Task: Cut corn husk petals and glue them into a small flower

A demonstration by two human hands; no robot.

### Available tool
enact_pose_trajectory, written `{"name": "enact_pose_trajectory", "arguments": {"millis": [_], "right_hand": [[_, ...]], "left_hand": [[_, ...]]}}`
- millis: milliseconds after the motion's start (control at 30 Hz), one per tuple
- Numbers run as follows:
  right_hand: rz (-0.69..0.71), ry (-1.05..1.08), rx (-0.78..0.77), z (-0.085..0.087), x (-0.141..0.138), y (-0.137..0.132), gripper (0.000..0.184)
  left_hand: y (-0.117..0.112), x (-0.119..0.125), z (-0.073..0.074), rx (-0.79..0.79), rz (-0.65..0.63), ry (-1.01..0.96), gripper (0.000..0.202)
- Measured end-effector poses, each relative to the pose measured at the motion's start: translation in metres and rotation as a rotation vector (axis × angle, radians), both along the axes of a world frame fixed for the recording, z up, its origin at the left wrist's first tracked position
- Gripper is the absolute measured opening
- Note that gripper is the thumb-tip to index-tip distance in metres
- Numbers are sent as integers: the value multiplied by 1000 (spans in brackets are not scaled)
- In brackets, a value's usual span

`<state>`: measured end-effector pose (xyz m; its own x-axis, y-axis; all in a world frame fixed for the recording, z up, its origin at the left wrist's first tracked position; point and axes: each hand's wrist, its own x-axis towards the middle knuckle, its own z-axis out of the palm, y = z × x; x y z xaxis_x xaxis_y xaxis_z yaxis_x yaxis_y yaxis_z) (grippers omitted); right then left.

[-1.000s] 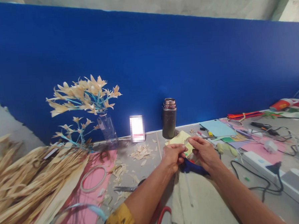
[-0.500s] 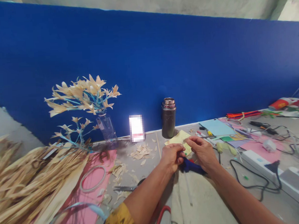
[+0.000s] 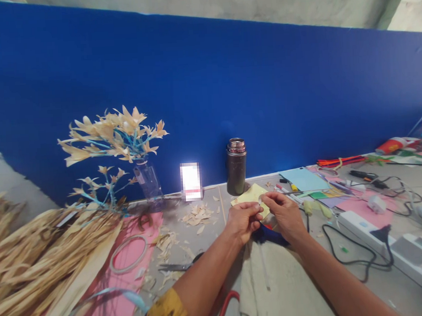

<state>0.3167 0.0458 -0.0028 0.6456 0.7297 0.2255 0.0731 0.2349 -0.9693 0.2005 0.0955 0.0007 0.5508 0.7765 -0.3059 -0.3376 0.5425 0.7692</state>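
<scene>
My left hand (image 3: 244, 220) and my right hand (image 3: 284, 213) meet fingertip to fingertip just above the table. Together they pinch a small pale piece (image 3: 261, 200), too small to identify. A yellow sheet of paper (image 3: 250, 193) lies flat right behind the fingers. Beneath my right hand rests a blue glue gun (image 3: 272, 237), partly hidden by the hand. A dark metal flask (image 3: 236, 166) stands upright a little beyond the paper, against the blue board (image 3: 207, 92).
A clear vase (image 3: 148, 180) with pale paper flowers (image 3: 114, 132) stands at the left. Dried husks (image 3: 36, 261), a pink sheet (image 3: 154, 224), a tape ring (image 3: 128, 247), scissors (image 3: 177, 267) and cut scraps (image 3: 199, 214) lie left of my hands. A power strip (image 3: 356, 222), cables and coloured papers crowd the right.
The view has drifted slightly, so everything sits a little further left. My fingertips have stayed pinched together over the yellow paper, with only tiny finger movements.
</scene>
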Motion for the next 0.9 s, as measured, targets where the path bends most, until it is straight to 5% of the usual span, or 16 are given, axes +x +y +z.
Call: {"name": "enact_pose_trajectory", "arguments": {"millis": [900], "right_hand": [[8, 36, 39, -4, -8, -2, 31]], "left_hand": [[-6, 0, -4, 162, 78, 61, 22]]}}
